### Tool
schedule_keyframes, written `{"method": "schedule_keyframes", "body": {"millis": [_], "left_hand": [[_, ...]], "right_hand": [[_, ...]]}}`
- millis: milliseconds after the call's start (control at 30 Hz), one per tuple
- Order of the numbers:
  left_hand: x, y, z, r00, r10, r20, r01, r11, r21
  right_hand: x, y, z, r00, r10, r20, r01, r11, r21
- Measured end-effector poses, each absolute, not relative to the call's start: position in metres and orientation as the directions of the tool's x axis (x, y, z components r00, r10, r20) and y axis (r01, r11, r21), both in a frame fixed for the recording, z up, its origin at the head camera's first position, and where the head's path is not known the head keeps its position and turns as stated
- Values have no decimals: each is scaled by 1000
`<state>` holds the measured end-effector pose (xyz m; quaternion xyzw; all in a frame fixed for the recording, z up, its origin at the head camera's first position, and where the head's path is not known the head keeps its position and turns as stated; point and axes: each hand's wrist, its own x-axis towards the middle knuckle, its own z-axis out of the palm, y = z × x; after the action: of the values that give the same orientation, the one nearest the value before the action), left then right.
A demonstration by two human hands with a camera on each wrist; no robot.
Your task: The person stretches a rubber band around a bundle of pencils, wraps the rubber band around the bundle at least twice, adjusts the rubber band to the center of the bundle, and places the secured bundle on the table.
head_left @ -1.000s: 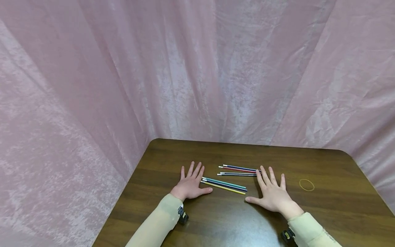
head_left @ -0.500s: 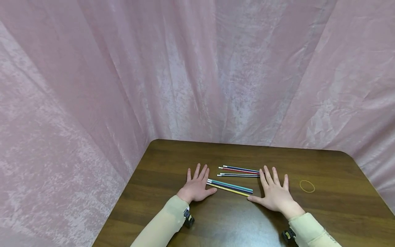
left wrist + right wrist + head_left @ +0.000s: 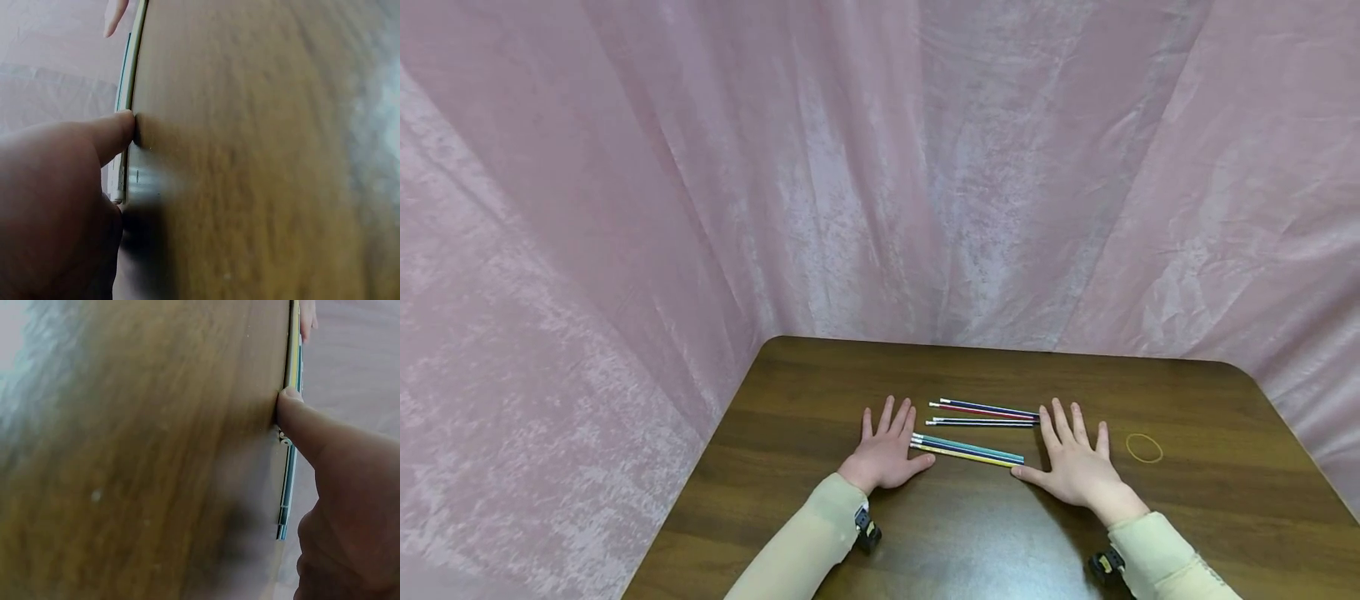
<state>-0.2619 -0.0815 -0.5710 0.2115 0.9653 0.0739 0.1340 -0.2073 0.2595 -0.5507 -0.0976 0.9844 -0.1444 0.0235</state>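
In the head view, a teal, a dark blue and a yellow pencil (image 3: 966,455) lie side by side on the table, white eraser ends to the left. My left hand (image 3: 883,457) is spread at those ends, its thumb (image 3: 117,130) against the pencils' near side. My right hand (image 3: 1081,468) is spread at the opposite ends, with its thumb tip (image 3: 291,400) right at the yellow pencil. Behind lies a second group, with a red pencil (image 3: 985,411) beside a dark blue one and black pencils (image 3: 977,422) in front. Their right ends reach my right index finger.
A thin yellow rubber band (image 3: 1144,462) lies to the right of my right hand. The brown wooden table (image 3: 970,533) has rounded far corners, and a pink curtain (image 3: 880,167) hangs behind and to the left of it.
My left hand has slid right, and the front pencils have moved right with it, their right ends coming level beside my right thumb. My right hand has shifted slightly right and away.
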Motion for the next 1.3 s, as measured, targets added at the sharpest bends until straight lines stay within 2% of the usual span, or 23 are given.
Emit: {"method": "schedule_keyframes", "body": {"millis": [400, 633, 1000, 1300], "left_hand": [[-262, -73, -569, -890, 414, -192, 379, 905, 193], [-264, -66, -570, -888, 401, -227, 364, 912, 186], [-265, -68, -568, -892, 394, -224, 358, 915, 186], [-269, -61, -560, -893, 392, -222, 373, 920, 122]], "right_hand": [[-210, 274, -555, -987, -147, -70, -113, 929, -352], [-212, 278, -556, -985, -135, -105, -88, 927, -365], [-216, 275, -553, -971, -179, -159, -105, 915, -391], [-223, 275, -552, -968, -198, -154, -128, 918, -376]]}}
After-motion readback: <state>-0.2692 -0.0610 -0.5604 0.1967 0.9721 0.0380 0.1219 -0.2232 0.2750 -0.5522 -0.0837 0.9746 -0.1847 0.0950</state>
